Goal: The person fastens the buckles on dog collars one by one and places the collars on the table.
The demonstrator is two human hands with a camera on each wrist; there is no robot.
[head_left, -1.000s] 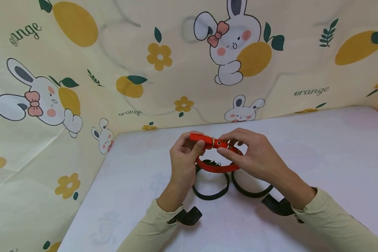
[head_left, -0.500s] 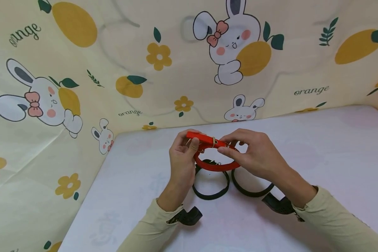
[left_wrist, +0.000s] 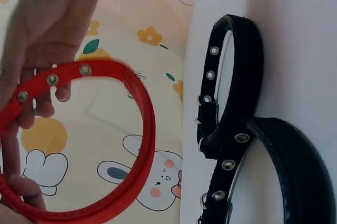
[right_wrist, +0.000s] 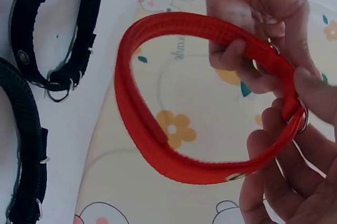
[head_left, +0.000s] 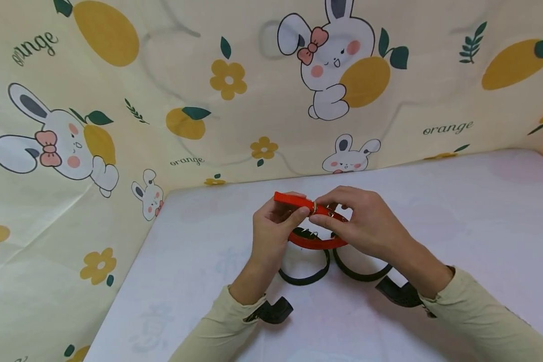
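Note:
A red collar (head_left: 318,244) with metal eyelets and a buckle is held above the table, closed into a loop. My left hand (head_left: 271,229) pinches its strap between thumb and fingers, just left of the buckle, and the strap's end sticks out past them. On the other side, my right hand (head_left: 364,218) grips the band with thumb and fingertips close to the buckle. The right wrist view shows the collar's loop (right_wrist: 184,172) with a metal ring beside the right fingers. Both hands partly cover the buckle. Below the red collar lie two black collars, one on the left (head_left: 304,281), one on the right (head_left: 364,277).
The black collars, buckled into loops with metal eyelets (left_wrist: 228,165), stand side by side on the white tabletop (head_left: 199,281). Behind the table hangs a cream cloth (head_left: 253,115) printed with rabbits and oranges. A black device (head_left: 276,310) sits at each wrist.
My left hand has shifted right, its thumb now near the buckle and the right fingertips. The red collar first moved slightly left, then back right. The black collars have stayed put.

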